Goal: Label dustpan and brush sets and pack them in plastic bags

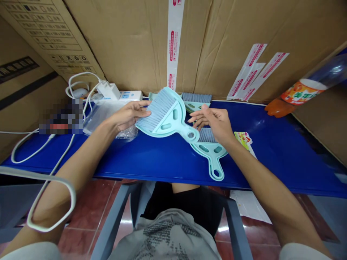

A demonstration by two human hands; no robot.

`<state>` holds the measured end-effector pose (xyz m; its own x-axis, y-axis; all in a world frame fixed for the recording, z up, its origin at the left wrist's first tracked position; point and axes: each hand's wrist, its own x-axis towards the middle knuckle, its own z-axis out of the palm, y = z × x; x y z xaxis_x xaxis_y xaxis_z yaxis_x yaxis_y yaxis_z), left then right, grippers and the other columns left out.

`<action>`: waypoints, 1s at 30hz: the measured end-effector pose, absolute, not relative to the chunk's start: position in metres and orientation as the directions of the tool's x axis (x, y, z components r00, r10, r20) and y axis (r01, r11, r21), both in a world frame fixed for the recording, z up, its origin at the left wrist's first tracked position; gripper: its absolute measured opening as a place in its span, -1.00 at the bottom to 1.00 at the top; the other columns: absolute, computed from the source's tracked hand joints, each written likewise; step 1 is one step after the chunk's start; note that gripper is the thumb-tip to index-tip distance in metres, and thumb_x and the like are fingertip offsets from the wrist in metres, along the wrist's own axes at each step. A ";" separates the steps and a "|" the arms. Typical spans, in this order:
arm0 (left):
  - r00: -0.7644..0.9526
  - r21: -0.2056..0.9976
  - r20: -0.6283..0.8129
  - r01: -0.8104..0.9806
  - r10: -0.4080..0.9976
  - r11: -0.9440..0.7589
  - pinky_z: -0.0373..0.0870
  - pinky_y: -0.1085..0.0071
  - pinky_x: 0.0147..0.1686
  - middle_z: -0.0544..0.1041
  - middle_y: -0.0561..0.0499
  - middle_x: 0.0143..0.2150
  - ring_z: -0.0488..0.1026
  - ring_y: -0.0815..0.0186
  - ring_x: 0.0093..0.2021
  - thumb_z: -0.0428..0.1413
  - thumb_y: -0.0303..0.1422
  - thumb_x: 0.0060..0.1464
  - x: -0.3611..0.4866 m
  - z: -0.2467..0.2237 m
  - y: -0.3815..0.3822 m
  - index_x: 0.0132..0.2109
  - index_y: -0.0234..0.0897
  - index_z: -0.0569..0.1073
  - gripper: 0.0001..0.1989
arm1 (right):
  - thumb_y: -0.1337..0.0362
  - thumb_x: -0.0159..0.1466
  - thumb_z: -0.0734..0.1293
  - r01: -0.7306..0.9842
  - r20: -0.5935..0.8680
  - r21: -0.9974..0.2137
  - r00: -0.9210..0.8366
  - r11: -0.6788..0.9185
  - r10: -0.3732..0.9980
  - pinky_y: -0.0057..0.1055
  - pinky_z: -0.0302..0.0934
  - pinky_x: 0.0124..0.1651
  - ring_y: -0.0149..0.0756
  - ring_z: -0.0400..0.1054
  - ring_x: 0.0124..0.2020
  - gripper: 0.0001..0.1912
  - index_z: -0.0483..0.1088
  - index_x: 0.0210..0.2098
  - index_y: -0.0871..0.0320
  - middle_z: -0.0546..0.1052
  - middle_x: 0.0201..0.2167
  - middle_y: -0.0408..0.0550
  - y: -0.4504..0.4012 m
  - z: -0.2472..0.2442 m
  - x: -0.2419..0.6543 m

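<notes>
1. I set my clock on the raised brush-and-dustpan set [168, 117], with 12 o'clock pointing away from the wearer. It is up in the air over the blue desk [271, 155], brush nested in its pale turquoise pan, grey-blue bristles toward 9 o'clock and ringed handle toward 4.
2. At 9 o'clock I have the left hand [128, 117] pinching the bristle side of that set between thumb and fingers.
3. At 3 o'clock the right hand [214, 121] is loose and grasping nothing that I can see – fingers half curled, thumb raised, fingertips just beside the pan's edge.
4. Toward 4 o'clock a second set [210, 151] lies on the desk, handle toward the wearer, partly under the right hand in my view; I cannot tell if they touch.
5. Near 2 o'clock I see another brush [196, 98], partly hidden behind the right hand.
6. Past the left hand, at 9 o'clock, lies a clear plastic bag [96, 113]; at 10 o'clock, a white power strip [132, 95].
7. Between 3 and 4 o'clock is a colourful card [244, 140]; farther out, between 2 and 3 – an orange-labelled bottle [303, 91].
</notes>
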<state>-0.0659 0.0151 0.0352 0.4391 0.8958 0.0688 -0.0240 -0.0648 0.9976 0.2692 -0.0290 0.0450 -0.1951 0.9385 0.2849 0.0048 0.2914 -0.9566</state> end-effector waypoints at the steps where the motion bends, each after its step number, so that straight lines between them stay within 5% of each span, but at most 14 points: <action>1: 0.509 0.998 0.033 0.023 0.860 -0.052 0.79 0.13 -0.20 0.77 -0.20 -0.17 0.77 -0.01 -0.21 0.45 -0.35 0.09 -0.071 0.038 0.016 0.06 -0.27 0.72 -0.63 | -0.42 0.28 0.43 0.010 0.297 -0.953 -0.169 0.303 0.940 -0.42 0.47 -0.52 -0.29 0.58 -0.52 -0.29 0.67 -0.30 0.16 0.72 -0.37 0.07 -0.028 0.047 0.271; 7: 0.587 0.901 -0.029 0.365 0.809 -0.233 0.76 0.07 -0.11 0.78 -0.09 -0.08 0.76 0.03 -0.16 0.49 -0.26 -0.02 -0.072 0.043 0.011 0.01 -0.14 0.78 -0.61 | -0.45 0.25 0.43 -0.008 0.352 -0.936 -0.055 0.352 0.934 -0.44 0.36 -0.60 -0.35 0.48 -0.62 -0.26 0.62 -0.44 0.17 0.64 -0.51 0.03 -0.020 0.049 0.279; 12: 0.599 0.639 0.227 0.504 0.768 -0.581 0.67 0.06 0.14 0.77 -0.06 0.02 0.75 0.02 -0.03 0.39 -0.14 0.15 -0.059 0.042 0.000 0.07 -0.08 0.77 -0.64 | -0.43 0.26 0.44 -0.005 0.356 -0.934 -0.066 0.356 0.932 -0.45 0.34 -0.61 -0.35 0.47 -0.64 -0.27 0.60 -0.46 0.17 0.63 -0.54 0.02 -0.025 0.047 0.274; 17: 0.627 0.412 0.393 0.534 0.673 -0.738 0.66 0.07 0.11 0.78 -0.05 -0.05 0.75 0.05 -0.10 0.29 -0.20 0.27 -0.048 0.042 -0.013 -0.03 -0.05 0.78 -0.78 | -0.42 0.26 0.45 0.042 0.354 -0.933 -0.050 0.356 0.934 -0.42 0.36 -0.59 -0.34 0.47 -0.64 -0.29 0.60 -0.45 0.15 0.62 -0.55 0.00 -0.030 0.049 0.271; 25: 0.739 0.483 0.424 0.305 0.524 -0.821 0.40 -0.21 0.38 0.72 -0.07 0.18 0.56 -0.11 0.26 0.46 -0.16 0.12 -0.024 0.047 -0.029 0.10 0.03 0.74 -0.62 | -0.44 0.30 0.39 0.044 0.356 -0.934 0.039 0.355 0.934 -0.42 0.33 -0.62 -0.34 0.45 -0.65 -0.29 0.56 -0.45 0.12 0.60 -0.55 -0.01 -0.025 0.049 0.276; 30: 0.908 0.594 0.212 0.174 0.362 -0.786 0.18 -0.27 0.52 0.45 -0.19 0.49 0.25 -0.21 0.56 0.53 -0.05 0.01 -0.023 0.038 -0.029 0.49 0.00 0.44 -0.07 | -0.42 0.33 0.38 0.049 0.368 -0.930 0.089 0.365 0.925 -0.41 0.33 -0.62 -0.30 0.48 -0.62 -0.30 0.55 -0.44 0.12 0.61 -0.55 0.00 -0.021 0.048 0.280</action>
